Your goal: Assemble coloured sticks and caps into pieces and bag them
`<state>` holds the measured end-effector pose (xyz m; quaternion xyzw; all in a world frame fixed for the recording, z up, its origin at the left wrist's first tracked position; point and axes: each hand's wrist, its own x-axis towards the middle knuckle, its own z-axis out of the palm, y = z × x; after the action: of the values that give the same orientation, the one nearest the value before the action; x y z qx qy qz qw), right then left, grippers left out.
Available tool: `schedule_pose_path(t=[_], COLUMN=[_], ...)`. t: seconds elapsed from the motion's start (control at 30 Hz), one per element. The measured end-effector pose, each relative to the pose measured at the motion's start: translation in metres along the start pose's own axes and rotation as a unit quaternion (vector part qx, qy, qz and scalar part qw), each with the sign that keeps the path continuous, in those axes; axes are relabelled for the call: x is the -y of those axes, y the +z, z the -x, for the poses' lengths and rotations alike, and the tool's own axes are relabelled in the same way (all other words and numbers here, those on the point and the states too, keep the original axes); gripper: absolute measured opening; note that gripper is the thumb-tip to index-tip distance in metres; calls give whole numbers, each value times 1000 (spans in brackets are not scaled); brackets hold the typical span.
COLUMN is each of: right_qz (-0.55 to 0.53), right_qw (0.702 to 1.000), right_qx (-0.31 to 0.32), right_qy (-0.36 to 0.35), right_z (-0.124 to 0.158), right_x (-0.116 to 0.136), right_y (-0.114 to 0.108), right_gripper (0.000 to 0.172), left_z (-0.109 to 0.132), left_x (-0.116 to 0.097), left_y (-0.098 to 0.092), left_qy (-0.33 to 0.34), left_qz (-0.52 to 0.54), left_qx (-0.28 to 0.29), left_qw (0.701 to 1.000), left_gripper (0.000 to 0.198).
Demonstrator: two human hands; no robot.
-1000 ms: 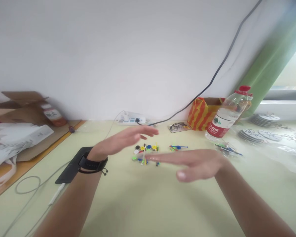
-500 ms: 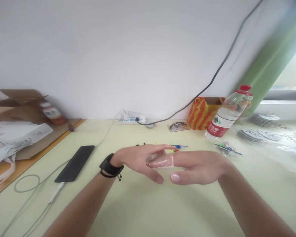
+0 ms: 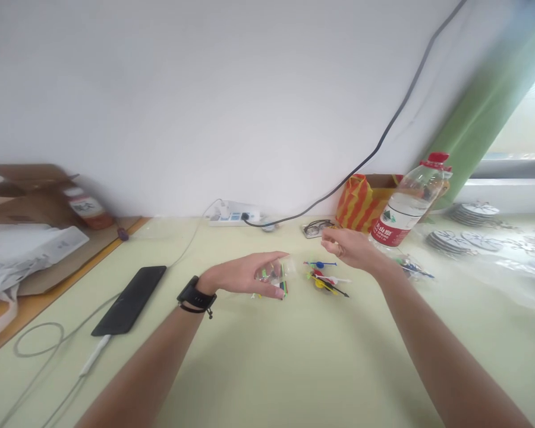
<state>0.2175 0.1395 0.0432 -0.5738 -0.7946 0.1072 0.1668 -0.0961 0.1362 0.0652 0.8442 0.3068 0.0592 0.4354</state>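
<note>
My left hand (image 3: 245, 274), with a black watch on its wrist, hovers low over the pale table (image 3: 258, 368) and pinches a small clear plastic piece (image 3: 275, 272) at its fingertips. Just under those fingertips lie a few green and black sticks (image 3: 284, 289). My right hand (image 3: 348, 247) is raised further back and to the right, its fingers drawn together with nothing visible in them. Between the hands lies a small heap of coloured plastic pins and discs (image 3: 323, 282), with a blue pin (image 3: 321, 264) behind it.
A water bottle (image 3: 405, 208) with a red cap stands close behind my right hand, beside a striped bag (image 3: 359, 205) and glasses (image 3: 317, 227). A black phone (image 3: 129, 300) on a cable lies left. A power strip (image 3: 234, 217) sits at the wall. Disc stacks (image 3: 459, 241) lie right.
The hands, which met at the middle, have parted. My right hand moved back and right toward the bottle; the clear piece seen on its finger is now in my left hand.
</note>
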Motion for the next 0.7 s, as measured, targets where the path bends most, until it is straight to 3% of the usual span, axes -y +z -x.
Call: schedule_pose_path(t=[0.13,0.27,0.53,0.7], right_qz=[-19,-56,-92,-107], right_qw=[1000,995,988,990], right_qx=[11,75,113,82], right_qy=[-1,-39,-43,-41], right_z=[-11,-14,-15,-13], right_x=[-8,-15,-27,-32], right_y=[38,57,49,37], right_gripper=[31,39,16,13], left_z=[1,2,2,4], left_x=[-3,1,11,7], left_y=[-1,-3,-4,-4], left_qy=[-11,-9,-19,-24], left_qz=[5,1,-19,-30], left_qx=[-4,-5,-5,-29], left_qw=[1000,1000,1000,999], left_gripper=[90,93,102,103])
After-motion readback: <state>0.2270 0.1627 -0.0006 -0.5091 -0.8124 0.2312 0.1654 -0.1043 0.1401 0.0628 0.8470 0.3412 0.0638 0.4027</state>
